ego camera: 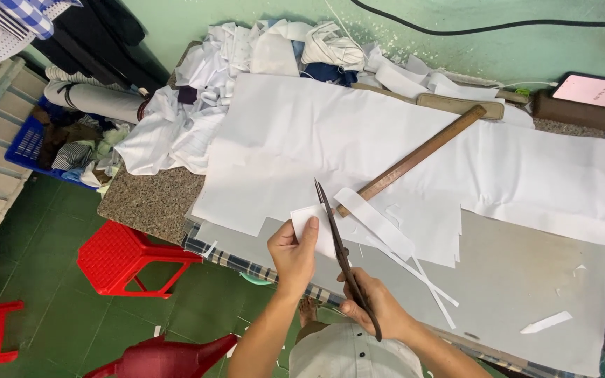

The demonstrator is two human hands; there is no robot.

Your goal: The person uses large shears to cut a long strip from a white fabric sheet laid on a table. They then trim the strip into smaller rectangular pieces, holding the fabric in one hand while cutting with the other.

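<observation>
— Two hands at work near the table's front edge, is that right?

— Yes. The left hand (293,253) pinches a small white piece of cloth (307,218) between thumb and fingers, closed on its lower left corner and holding it up just above the table. The right hand (374,305) is wrapped tight around the handles of a long pair of dark scissors (337,246), fingers through the loops.

— Where do the blades sit?

— They point away from the person, tip reaching up over the big white fabric sheet (358,140). The blades look nearly shut, lying along the right edge of the small piece; whether they bite into it I cannot tell.

— What else lies on the table?

— A wooden ruler (414,159) runs diagonally across the sheet, its near end just beyond the scissor tip. A white strip (374,222) lies just right of the blades, with thinner offcuts (428,280) trailing toward the front edge. One more scrap (546,323) rests well apart on the grey table cover (526,273).

— And around it?

— A heap of white and dark cloth (246,63) is piled at the far end against the green wall. A tablet (594,90) with a pale screen stands at the far right. Left of the table, a red plastic stool (124,255) stands on the green floor, and a blue crate (28,143) holds more cloth
</observation>
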